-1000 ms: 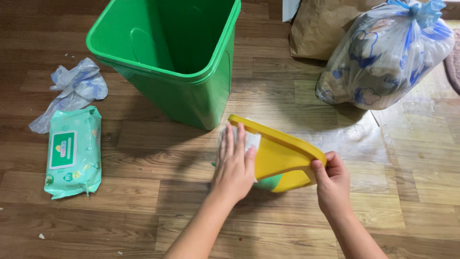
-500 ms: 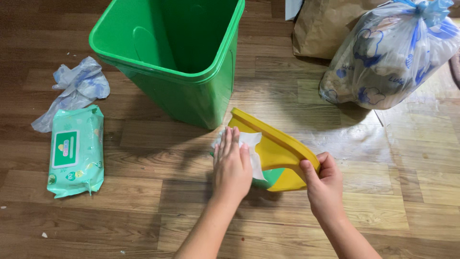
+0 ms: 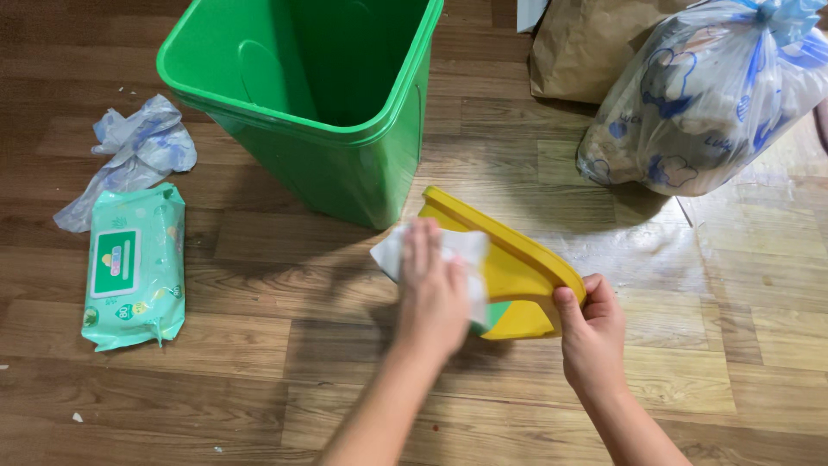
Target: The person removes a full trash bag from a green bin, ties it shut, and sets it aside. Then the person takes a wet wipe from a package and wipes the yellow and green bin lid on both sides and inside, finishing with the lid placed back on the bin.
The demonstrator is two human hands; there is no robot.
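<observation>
A yellow bin lid (image 3: 517, 267) with a green patch stands tilted on the wooden floor in front of an empty green bin (image 3: 319, 95). My right hand (image 3: 591, 332) grips the lid's near right corner. My left hand (image 3: 435, 289), blurred, presses a white wet wipe (image 3: 392, 250) flat against the lid's left face. The wipe sticks out past my fingers on the left and right.
A mint-green pack of wet wipes (image 3: 134, 263) lies on the floor at the left, with a crumpled plastic bag (image 3: 134, 155) behind it. A tied, filled clear plastic bag (image 3: 699, 95) and a brown paper bag (image 3: 578, 52) stand at the back right.
My left hand has slid the wipe up and to the right across the lid. My right hand keeps its hold on the corner, and the lid has shifted slightly.
</observation>
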